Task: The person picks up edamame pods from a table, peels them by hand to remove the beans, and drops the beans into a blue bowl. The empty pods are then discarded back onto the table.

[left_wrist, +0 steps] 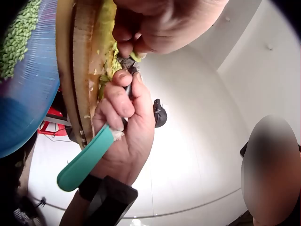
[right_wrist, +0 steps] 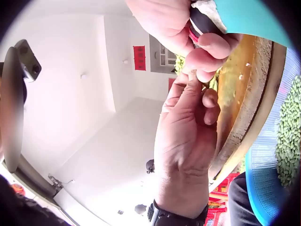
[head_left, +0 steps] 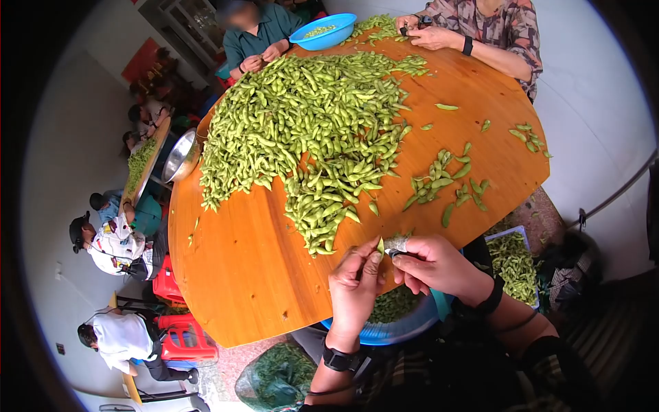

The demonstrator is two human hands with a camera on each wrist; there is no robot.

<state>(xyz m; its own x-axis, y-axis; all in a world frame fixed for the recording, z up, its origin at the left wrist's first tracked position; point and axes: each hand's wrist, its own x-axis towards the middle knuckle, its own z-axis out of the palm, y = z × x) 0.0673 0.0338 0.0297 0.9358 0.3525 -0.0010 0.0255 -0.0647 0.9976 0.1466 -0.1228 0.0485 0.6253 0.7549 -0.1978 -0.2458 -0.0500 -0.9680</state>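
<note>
At the table's near edge, my left hand (head_left: 355,285) pinches a green pod (head_left: 381,246) between thumb and fingertips. Close beside it, my right hand (head_left: 443,269) grips a small tool with a teal handle (left_wrist: 87,160); dark wrapping (right_wrist: 203,21) shows near its fingers. In the left wrist view the fingertips of my left hand (left_wrist: 176,23) and right hand (left_wrist: 124,106) nearly meet; the tool's tip is partly hidden. In the right wrist view my left hand (right_wrist: 183,134) lies below my right hand (right_wrist: 164,21). A large heap of pods (head_left: 309,117) covers much of the table (head_left: 240,275).
Below my hands stands a blue basket (head_left: 405,336), with green beans (right_wrist: 288,136) inside. Loose pods (head_left: 432,182) lie at the right. Across the table, two people handle pods near a blue basin (head_left: 322,33). A crate of pods (head_left: 511,264) and a green bag (head_left: 274,374) are on the floor.
</note>
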